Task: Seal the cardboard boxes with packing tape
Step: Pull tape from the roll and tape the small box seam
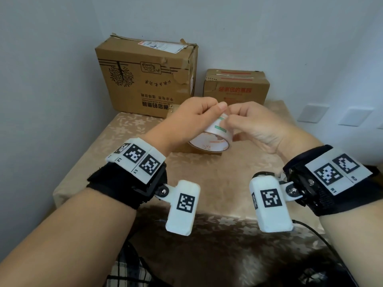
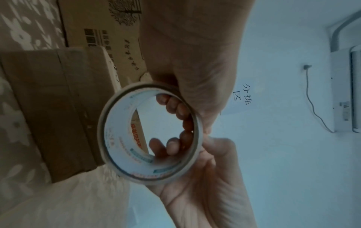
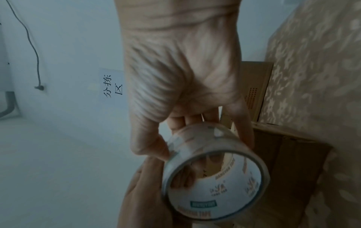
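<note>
Gripping tape roll [image 1: 209, 139]: left hand [image 1: 186, 121] fingers curled inside core; right hand [image 1: 255, 125] pinching rim.

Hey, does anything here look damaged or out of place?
Yes. The large cardboard box at the back left has torn tape remnants on top and ripped cardboard along its right front corner. The smaller cardboard box beside it looks intact.

Glossy clear tape roll [image 1: 210, 139]; matt creased cardboard box [image 1: 145, 77]; patterned tablecloth [image 1: 207, 172].
</note>
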Demonstrator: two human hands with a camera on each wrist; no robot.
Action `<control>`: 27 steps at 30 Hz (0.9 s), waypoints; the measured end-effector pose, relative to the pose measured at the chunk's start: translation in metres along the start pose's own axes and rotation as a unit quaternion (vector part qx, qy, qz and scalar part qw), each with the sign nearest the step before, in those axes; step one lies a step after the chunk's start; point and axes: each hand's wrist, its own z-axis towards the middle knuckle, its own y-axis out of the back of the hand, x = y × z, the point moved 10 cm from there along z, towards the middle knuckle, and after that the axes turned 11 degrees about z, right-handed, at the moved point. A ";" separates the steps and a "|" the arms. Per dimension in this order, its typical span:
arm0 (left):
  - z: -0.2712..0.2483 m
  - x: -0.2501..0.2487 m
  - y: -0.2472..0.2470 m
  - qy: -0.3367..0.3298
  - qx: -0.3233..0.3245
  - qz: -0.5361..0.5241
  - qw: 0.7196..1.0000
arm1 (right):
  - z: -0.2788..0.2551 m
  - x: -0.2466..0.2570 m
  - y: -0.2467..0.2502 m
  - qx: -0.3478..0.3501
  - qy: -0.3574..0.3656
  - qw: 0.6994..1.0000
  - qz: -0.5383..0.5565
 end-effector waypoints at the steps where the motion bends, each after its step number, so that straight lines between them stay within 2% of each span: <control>1: 0.001 -0.002 0.001 -0.005 -0.014 0.012 1.000 | 0.000 0.000 -0.001 -0.006 -0.001 1.000 0.002; 4: -0.001 0.008 0.006 0.025 -0.051 -0.079 0.995 | -0.002 0.000 0.000 -0.008 0.017 0.998 0.063; 6: -0.004 0.028 0.006 0.091 -0.067 -0.210 0.971 | -0.004 -0.003 0.003 -0.005 0.018 0.989 0.148; 8: -0.006 0.041 0.004 0.140 -0.080 -0.279 0.947 | -0.005 -0.004 0.000 -0.001 0.010 0.983 0.183; 11: -0.004 0.039 0.009 0.125 -0.095 -0.233 0.960 | -0.005 -0.005 -0.005 -0.003 -0.008 0.987 0.159; 16: -0.002 0.025 0.008 0.073 -0.061 -0.086 0.992 | -0.005 -0.013 -0.009 -0.019 -0.037 0.996 0.085; 23: -0.002 0.008 0.007 0.025 -0.073 0.079 0.994 | -0.005 -0.013 -0.017 -0.016 -0.049 0.996 0.068; 25: -0.002 0.006 0.008 0.029 -0.079 0.088 0.993 | -0.004 -0.012 -0.015 -0.030 -0.046 0.996 0.070; 27: -0.002 0.010 0.007 0.038 -0.070 0.008 0.997 | -0.004 -0.012 -0.011 -0.047 -0.039 0.995 0.075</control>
